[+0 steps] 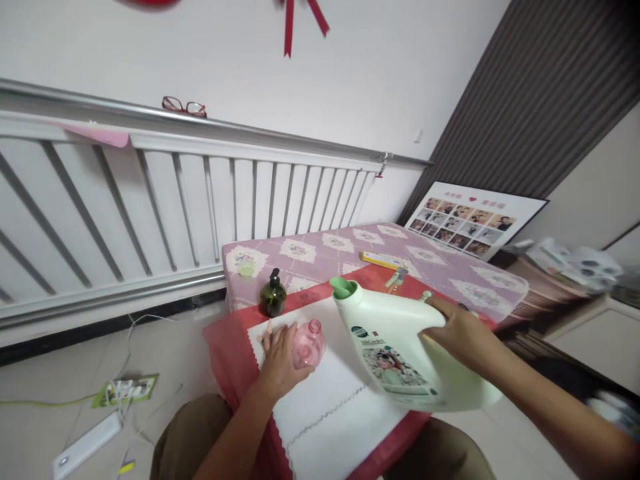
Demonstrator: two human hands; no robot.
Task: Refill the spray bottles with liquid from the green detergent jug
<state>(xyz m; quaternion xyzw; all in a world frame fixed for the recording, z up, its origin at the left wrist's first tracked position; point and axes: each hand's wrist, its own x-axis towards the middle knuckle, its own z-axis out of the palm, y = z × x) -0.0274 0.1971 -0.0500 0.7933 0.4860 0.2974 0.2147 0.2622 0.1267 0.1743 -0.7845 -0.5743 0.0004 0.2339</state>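
My right hand [457,333] grips the handle of a large pale green detergent jug [395,353], which is tilted with its green spout to the left. The spout hangs above and to the right of a small clear pink bottle [309,343], whose neck is uncapped. Around that bottle's left side, the fingers of my left hand [280,367] are wrapped, steadying it on a white cloth [320,413]. No liquid can be seen coming from the spout. Just behind my left hand stands a dark green pump bottle [273,297] with a black top.
A red cloth [227,353] lies under the white one, over a purple patterned tablecloth [345,243]. Farther back are a yellow-edged box [384,260] and small items. A white radiator [200,200] runs along the wall; a power strip [125,390] lies on the floor at left.
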